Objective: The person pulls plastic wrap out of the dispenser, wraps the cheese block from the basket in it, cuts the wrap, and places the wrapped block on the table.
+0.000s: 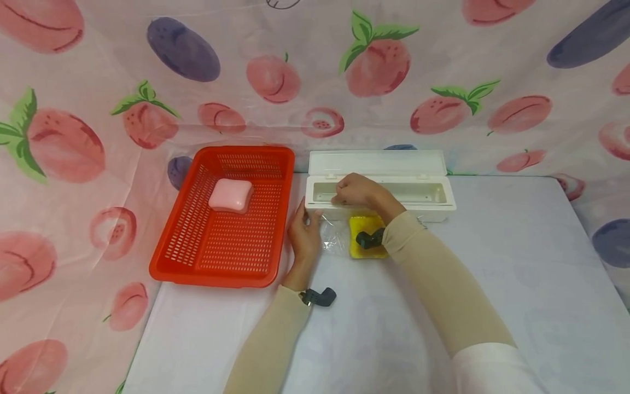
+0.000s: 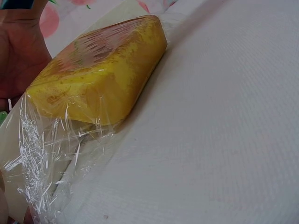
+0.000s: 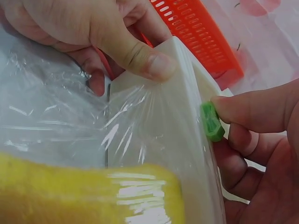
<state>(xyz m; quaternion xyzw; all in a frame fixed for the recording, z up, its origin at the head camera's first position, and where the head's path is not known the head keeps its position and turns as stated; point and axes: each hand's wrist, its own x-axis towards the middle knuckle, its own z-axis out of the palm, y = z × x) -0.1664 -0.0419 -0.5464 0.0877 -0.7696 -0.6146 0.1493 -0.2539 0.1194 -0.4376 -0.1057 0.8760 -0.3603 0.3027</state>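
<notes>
Fingers at box front edge

The right wrist view's lower edge cuts off the yellow wrapped block.

A pale pink cloth fills the top of the head view and runs down both sides, printed with reddish and dark purple fruit and green leaves. Soft creases mark its left part. Below, a white table spreads to the bottom edge under diffuse light.
</notes>
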